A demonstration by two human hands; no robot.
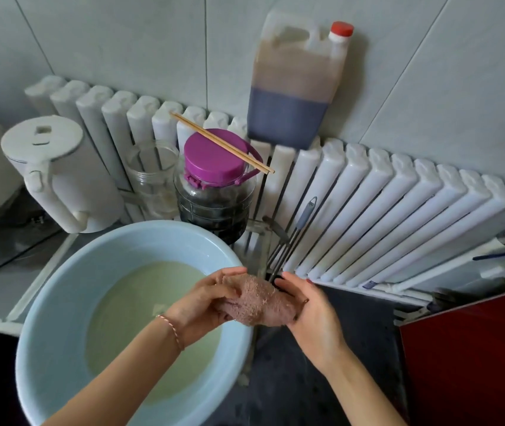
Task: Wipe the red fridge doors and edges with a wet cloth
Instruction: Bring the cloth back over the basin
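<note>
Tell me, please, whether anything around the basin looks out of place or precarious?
Yes: a pair of chopsticks lies loose across the purple lid of the dark jar, one end overhanging. A large jug also stands perched on top of the radiator.

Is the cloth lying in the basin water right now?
No, the cloth is held bunched between the left hand and right hand, above the rim of the basin.
</note>
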